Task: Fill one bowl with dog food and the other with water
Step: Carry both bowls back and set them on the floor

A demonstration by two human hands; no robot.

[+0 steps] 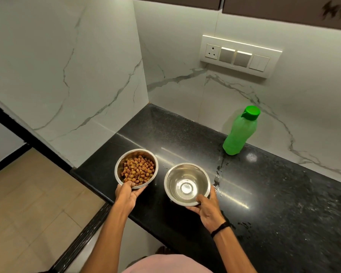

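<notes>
Two steel bowls stand on the black granite counter (274,203) near its left end. The left bowl (119,164) holds brown dog food (138,168). My left hand (127,194) grips its near rim, thumb inside. The right bowl (187,183) has clear water in its bottom. My right hand (206,207) holds that bowl's near rim, thumb over the edge. A green plastic bottle (240,133) with its green cap on stands upright against the back wall, to the right of and behind both bowls.
Water drops and a wet streak (219,170) lie on the counter between the right bowl and the bottle. A white switch panel (238,56) is on the marble wall. The counter ends at the left in a corner wall; tiled floor (28,203) lies below.
</notes>
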